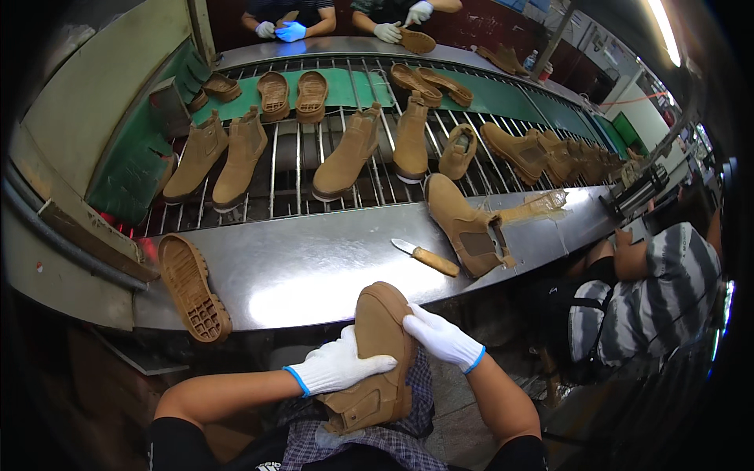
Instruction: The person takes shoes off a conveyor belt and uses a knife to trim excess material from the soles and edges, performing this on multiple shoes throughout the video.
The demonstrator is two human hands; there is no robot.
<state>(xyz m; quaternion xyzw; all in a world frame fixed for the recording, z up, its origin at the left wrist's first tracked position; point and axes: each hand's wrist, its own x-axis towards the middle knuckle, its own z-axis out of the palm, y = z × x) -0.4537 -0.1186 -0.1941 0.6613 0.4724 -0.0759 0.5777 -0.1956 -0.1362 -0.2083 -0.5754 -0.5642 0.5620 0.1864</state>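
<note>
A tan ankle boot (375,341) rests over my lap, toe pointing away from me and its sole edge turned to the right. My left hand (339,363), in a white knit glove with a blue cuff, is wrapped round the upper. Against the sole edge near the toe presses my right hand (442,337), gloved the same way; its fingertips are partly hidden behind the boot. On the metal ledge ahead lie a wooden-handled knife (428,257) and another tan boot (465,228) on its side. A loose brown sole (193,289) sits at the ledge's left end.
Beyond the metal ledge (275,271) runs a roller conveyor (294,169) carrying several boots (239,161) and loose soles (312,94) on green sheets. Across it, two co-workers' gloved hands (290,31) handle shoe parts. A person in a striped shirt (656,302) sits at the right.
</note>
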